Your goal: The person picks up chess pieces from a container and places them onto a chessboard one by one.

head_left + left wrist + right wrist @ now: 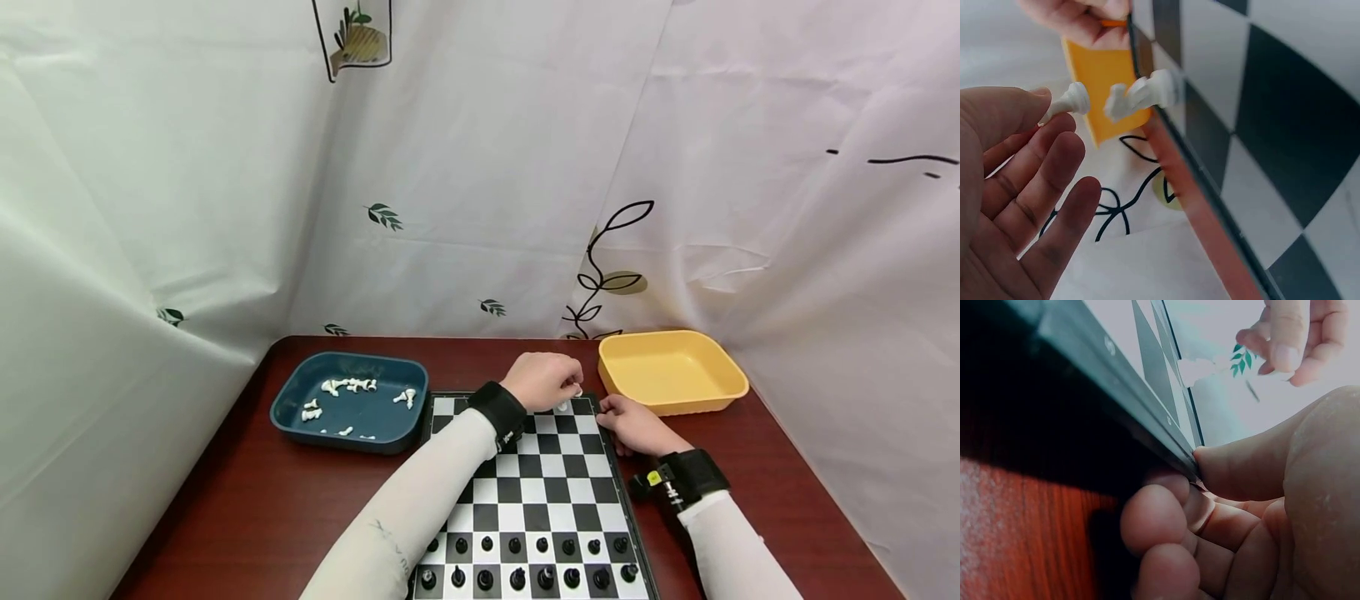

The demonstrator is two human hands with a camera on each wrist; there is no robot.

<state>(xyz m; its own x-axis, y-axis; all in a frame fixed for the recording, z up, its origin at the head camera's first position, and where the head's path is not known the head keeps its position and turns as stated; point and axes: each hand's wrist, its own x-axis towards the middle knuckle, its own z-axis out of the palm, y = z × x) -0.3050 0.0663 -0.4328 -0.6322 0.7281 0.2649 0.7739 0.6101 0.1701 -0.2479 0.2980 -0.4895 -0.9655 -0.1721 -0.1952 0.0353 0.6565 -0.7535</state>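
Over the far right part of the chessboard, my left hand pinches a small white chess piece between thumb and finger, its base pointing outward. Its kind is partly hidden by the fingers. A second white chess piece, shaped like a knight, stands on the board close by. My right hand grips the board's right edge near the far corner. In the right wrist view its thumb presses the dark rim, with the other fingers curled at the side. Black chess pieces stand in two rows at the near end.
Left of the board lies a dark blue tray with several white chess pieces lying in it. A yellow tray sits at the back right, behind my right hand. The brown table meets a white patterned cloth at the back.
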